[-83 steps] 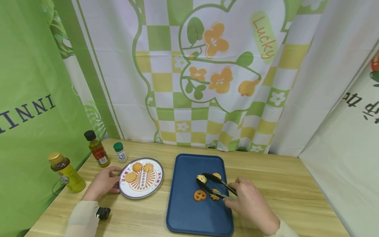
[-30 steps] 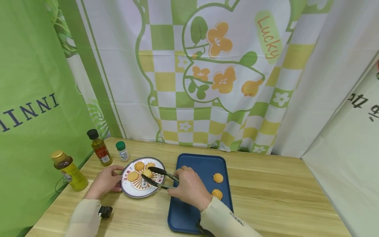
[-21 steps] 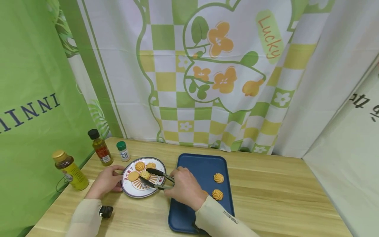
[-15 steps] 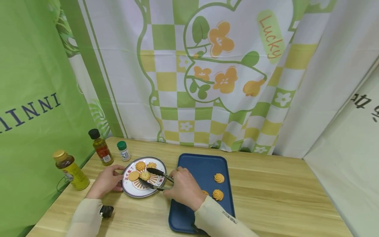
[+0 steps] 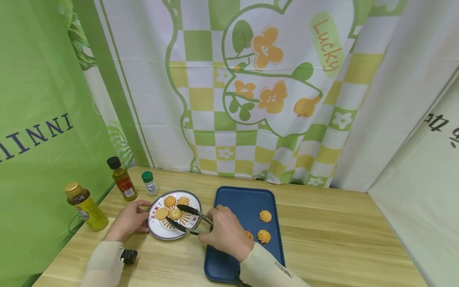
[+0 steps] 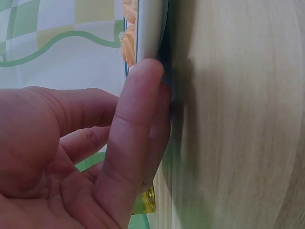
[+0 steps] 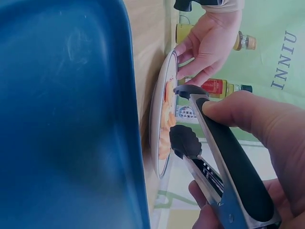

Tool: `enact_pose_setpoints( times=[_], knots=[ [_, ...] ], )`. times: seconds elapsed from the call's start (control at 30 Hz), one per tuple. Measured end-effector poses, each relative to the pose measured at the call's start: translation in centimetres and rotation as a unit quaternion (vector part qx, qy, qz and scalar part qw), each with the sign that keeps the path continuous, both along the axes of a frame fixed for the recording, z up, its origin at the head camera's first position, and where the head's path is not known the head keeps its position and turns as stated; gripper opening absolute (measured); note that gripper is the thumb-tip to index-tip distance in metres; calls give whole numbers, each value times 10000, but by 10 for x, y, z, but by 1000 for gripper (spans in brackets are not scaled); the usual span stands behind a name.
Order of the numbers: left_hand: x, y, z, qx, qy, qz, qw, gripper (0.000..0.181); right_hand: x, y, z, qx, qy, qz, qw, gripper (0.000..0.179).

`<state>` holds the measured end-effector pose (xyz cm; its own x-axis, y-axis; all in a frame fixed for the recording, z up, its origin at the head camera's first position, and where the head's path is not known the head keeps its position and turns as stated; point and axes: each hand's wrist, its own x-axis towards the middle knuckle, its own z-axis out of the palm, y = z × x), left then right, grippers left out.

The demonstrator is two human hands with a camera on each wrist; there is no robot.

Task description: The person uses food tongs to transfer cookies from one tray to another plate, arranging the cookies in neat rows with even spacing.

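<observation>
Four cookies lie on the white plate, left of the blue tray; the pale cookie sits between the black tips of the tongs. Judged by appearance, that cookie should be light, stiff and brittle, liable to crumble under a hard squeeze; its sides offer the soundest hold, with gentle, even pressure. It is small, round and yellowish, with an uneven, ridged edge. Right hand grips the tongs, whose tips stand apart. Left hand touches the plate's left rim with thumb and fingers bent; some fingertips are hidden, so whether they pinch or merely rest cannot be confirmed. Two swirled cookies and a part-hidden pretzel lie on the tray.
</observation>
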<state>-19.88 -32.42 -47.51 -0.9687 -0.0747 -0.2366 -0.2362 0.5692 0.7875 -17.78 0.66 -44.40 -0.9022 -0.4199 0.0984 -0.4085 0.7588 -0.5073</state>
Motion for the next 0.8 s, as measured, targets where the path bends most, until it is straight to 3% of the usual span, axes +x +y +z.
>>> enact_pose_setpoints(
  times=[0.2,0.43,0.8],
  knots=[
    [0,0,-1,33,-24,22,10000,50,7,15,3,-152,-249,-160,9994,56],
    [0,-1,-2,87,19,30,10000,49,15,42,-2,-296,-161,-308,9990,52],
    [-3,-3,-7,147,9,34,9999,49,30,84,-4,-285,-539,-664,9959,52]
  ],
)
